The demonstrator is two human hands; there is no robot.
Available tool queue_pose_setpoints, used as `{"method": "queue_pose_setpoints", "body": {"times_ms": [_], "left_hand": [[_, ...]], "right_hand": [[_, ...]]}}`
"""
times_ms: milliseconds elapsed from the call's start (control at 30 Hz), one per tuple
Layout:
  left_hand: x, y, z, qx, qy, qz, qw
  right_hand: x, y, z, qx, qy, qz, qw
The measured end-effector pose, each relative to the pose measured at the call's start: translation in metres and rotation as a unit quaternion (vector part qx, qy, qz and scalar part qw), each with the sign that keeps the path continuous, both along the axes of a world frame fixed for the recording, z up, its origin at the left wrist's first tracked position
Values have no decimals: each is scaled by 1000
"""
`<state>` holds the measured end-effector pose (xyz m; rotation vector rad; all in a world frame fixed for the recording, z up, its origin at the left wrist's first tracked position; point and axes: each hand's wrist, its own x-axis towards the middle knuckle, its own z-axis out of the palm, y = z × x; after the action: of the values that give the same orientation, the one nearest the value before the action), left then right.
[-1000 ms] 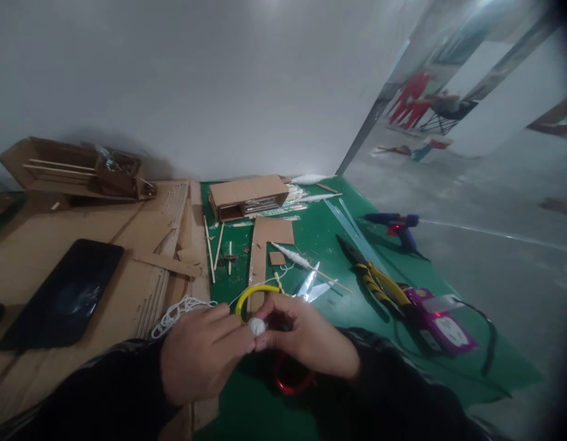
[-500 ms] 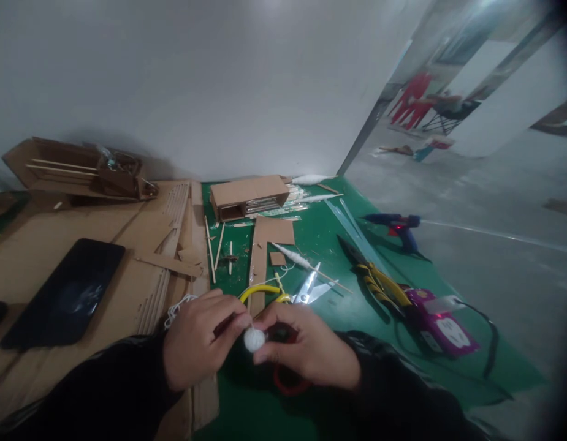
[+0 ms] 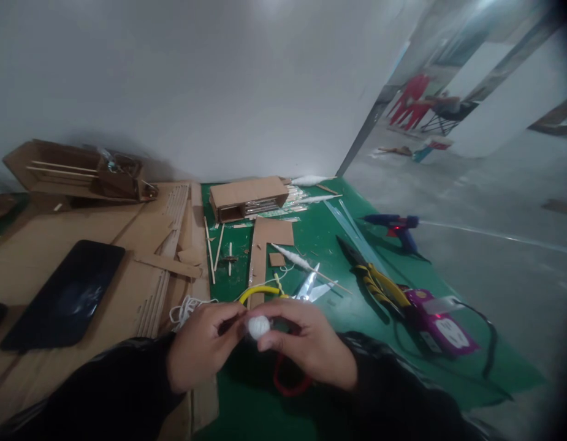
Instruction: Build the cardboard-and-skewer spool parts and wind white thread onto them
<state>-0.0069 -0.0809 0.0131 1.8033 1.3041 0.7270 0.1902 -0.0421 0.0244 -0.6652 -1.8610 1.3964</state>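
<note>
A small white ball of wound thread [image 3: 258, 327] is held at the front of the green table. My right hand [image 3: 311, 343] is closed on it, thumb below and fingers above. At its left side, my left hand [image 3: 203, 346] is closed in a pinch; its fingertips are partly hidden, and I cannot tell whether they grip thread or the ball. Loose white thread [image 3: 186, 311] lies in a tangle behind my left hand. Below and behind my right hand are scissors with open blades [image 3: 309, 286] and a red handle loop [image 3: 290, 381]. A yellow curved handle [image 3: 260, 290] lies just beyond my fingers.
A stick wound with white thread [image 3: 295, 257] lies past the scissors. Cardboard pieces [image 3: 274, 231] and a cardboard box [image 3: 249, 193] are farther back. Yellow-black pliers [image 3: 375, 278], a purple box [image 3: 442, 324] and a blue glue gun [image 3: 398, 226] lie right; a black tablet-like slab [image 3: 65, 294] lies left.
The white ball has turned and moved slightly right and up between my fingers. My left fingers have come closer against it, and the right fingers now reach over its top.
</note>
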Motion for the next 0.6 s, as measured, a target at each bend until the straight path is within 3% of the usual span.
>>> {"method": "queue_pose_setpoints", "body": {"times_ms": [133, 367, 600], "left_hand": [[8, -9, -2, 74, 41, -17, 996], [7, -19, 4, 186, 124, -66, 972], [-2, -11, 6, 357, 232, -98, 899]], "right_hand": [[-2, 0, -4, 1, 21, -52, 998], [-3, -2, -6, -115, -16, -52, 992], [-2, -1, -11, -171, -11, -13, 985]]}}
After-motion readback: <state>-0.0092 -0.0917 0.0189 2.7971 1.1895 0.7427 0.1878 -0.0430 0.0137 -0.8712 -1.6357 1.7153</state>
